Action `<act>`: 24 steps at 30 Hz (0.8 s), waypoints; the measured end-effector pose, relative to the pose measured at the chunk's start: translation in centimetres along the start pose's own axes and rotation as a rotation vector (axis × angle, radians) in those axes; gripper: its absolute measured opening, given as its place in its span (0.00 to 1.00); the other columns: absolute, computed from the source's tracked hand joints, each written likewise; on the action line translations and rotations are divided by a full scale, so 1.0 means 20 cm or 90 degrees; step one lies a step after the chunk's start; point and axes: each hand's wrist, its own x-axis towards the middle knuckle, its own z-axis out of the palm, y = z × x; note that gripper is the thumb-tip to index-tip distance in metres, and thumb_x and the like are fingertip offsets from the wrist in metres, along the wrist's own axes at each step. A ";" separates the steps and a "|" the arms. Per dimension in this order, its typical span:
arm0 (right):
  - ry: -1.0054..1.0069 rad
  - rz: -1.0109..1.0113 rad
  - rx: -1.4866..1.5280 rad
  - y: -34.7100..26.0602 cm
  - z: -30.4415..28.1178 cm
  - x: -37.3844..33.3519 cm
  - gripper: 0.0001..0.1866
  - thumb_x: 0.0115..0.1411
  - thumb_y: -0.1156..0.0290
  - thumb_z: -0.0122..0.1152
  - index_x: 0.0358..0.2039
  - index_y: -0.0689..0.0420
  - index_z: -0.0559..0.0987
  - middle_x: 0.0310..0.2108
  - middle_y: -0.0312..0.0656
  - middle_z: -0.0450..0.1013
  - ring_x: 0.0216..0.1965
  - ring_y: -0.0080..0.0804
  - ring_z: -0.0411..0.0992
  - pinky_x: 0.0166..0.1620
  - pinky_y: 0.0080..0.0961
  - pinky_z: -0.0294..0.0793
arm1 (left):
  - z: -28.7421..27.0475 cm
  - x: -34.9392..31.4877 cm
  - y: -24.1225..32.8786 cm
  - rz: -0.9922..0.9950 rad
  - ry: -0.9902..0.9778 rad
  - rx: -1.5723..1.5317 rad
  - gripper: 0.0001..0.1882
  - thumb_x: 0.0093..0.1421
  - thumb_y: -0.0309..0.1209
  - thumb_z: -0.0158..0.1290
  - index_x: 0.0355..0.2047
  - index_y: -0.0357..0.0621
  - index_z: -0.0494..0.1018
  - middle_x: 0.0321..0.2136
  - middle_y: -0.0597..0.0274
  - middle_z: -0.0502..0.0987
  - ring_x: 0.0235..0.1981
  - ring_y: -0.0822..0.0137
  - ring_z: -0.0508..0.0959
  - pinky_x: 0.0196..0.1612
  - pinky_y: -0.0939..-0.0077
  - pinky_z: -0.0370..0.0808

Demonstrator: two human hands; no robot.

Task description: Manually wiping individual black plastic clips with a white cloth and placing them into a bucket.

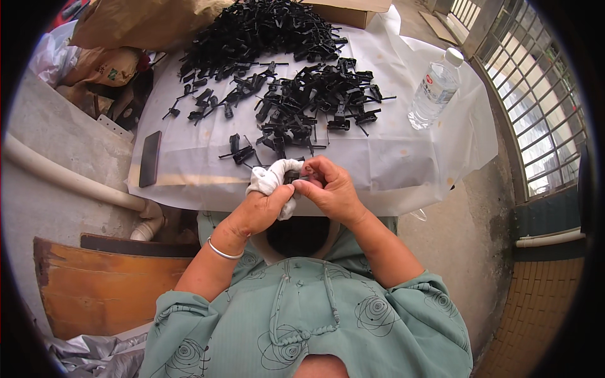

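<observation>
My left hand [259,211] is closed, with a white cloth [267,179] wrapped about its fingers. Between both hands, at the table's near edge, is a small black plastic part [291,177], mostly covered by fingers. My right hand [333,194] pinches at this part from the right, thumb and fingertips bent together. Just beyond my hands lie several loose black plastic parts [240,150] with thin stems. Behind these a smaller heap of the same parts [318,94] spreads out, and a larger heap [255,34] rises at the far side.
A translucent white sheet [384,160] covers the table. On it, a clear water bottle [436,91] stands at right and a dark phone [150,159] lies at left. Brown paper bags [135,24] and a cardboard box [343,14] are at the back. Below my hands sits a dark-centred round container [296,238].
</observation>
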 end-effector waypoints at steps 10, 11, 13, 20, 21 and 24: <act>-0.094 -0.070 -0.226 -0.11 -0.02 -0.04 0.09 0.59 0.71 0.52 0.25 0.63 0.70 0.17 0.47 0.64 0.18 0.33 0.60 0.24 0.27 0.63 | 0.02 0.02 -0.07 0.227 0.134 0.340 0.12 0.55 0.25 0.41 0.41 0.38 0.63 0.30 0.61 0.68 0.26 0.69 0.69 0.28 0.75 0.68; -0.091 -0.068 -0.227 -0.10 -0.01 -0.05 0.09 0.59 0.71 0.52 0.25 0.63 0.70 0.17 0.47 0.64 0.18 0.33 0.60 0.24 0.27 0.63 | 0.04 0.02 -0.08 0.261 0.141 0.362 0.11 0.53 0.24 0.42 0.38 0.36 0.64 0.31 0.54 0.69 0.30 0.60 0.71 0.35 0.69 0.69; -0.081 -0.021 -0.205 -0.08 0.00 -0.07 0.10 0.59 0.72 0.51 0.23 0.63 0.69 0.16 0.47 0.64 0.18 0.38 0.63 0.24 0.30 0.64 | 0.09 -0.02 -0.06 0.239 0.142 0.414 0.12 0.54 0.24 0.41 0.39 0.36 0.64 0.31 0.52 0.69 0.30 0.58 0.71 0.35 0.69 0.69; -0.099 -0.080 -0.191 -0.03 0.06 -0.16 0.09 0.58 0.71 0.50 0.24 0.62 0.69 0.21 0.51 0.68 0.23 0.51 0.66 0.27 0.36 0.66 | 0.12 -0.14 -0.10 0.234 0.181 0.477 0.12 0.54 0.24 0.42 0.39 0.36 0.65 0.31 0.48 0.70 0.32 0.50 0.72 0.37 0.68 0.69; -0.157 -0.060 -0.216 -0.03 0.02 -0.15 0.09 0.58 0.71 0.50 0.24 0.62 0.70 0.21 0.50 0.69 0.23 0.50 0.67 0.28 0.36 0.66 | 0.11 -0.14 -0.07 0.192 0.127 0.500 0.13 0.54 0.25 0.43 0.40 0.37 0.66 0.33 0.48 0.71 0.33 0.50 0.72 0.39 0.67 0.70; -0.076 -0.095 -0.344 -0.08 -0.10 -0.08 0.03 0.56 0.75 0.52 0.29 0.60 0.73 0.21 0.48 0.69 0.22 0.46 0.67 0.26 0.32 0.66 | 0.04 -0.16 -0.05 0.249 0.057 0.663 0.14 0.54 0.27 0.47 0.41 0.39 0.70 0.38 0.49 0.73 0.37 0.51 0.73 0.43 0.66 0.70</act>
